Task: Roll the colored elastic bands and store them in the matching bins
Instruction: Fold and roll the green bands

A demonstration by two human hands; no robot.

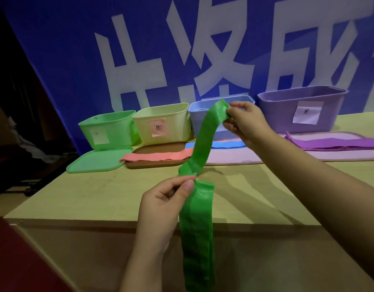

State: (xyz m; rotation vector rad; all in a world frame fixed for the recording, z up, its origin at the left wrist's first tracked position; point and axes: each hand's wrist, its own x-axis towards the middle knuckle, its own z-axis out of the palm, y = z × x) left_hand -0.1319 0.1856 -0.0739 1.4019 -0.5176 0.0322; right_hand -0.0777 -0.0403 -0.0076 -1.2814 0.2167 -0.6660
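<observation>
So, closest to the camera, the left hand (164, 204) was pinching a green band (199, 165) between thumb and fingers, just above the near edge of the table (87, 199). Below that pinch the band's loose end hung straight down past the near edge and out of the bottom of the shot. Above the pinch it ran up and away, a bit wrinkly, to the right hand (246, 125), which had the top end gripped between its fingertips, held up in the air over the middle of the table. So the band was off the surface entirely, strung between both hands.

Further back, a pink band (158, 157) lay flat across a brown lid (160, 164), and a green lid (97, 161) sat next to it at the left edge. A blue band (228, 144) lay on a pale pink mat (266, 157), partly hidden behind the green one, and a purple band (333, 143) was stretched out on the same mat toward the right edge.

Along the far edge stood four bins in a row: green bin (106, 129), yellow bin (163, 123), blue bin (203, 114) and purple bin (302, 108). Three had paper labels that I couldn't read; the blue one's front was mostly blocked by the band and the right hand. Behind it all hung a blue banner (76, 49) with big white characters.
</observation>
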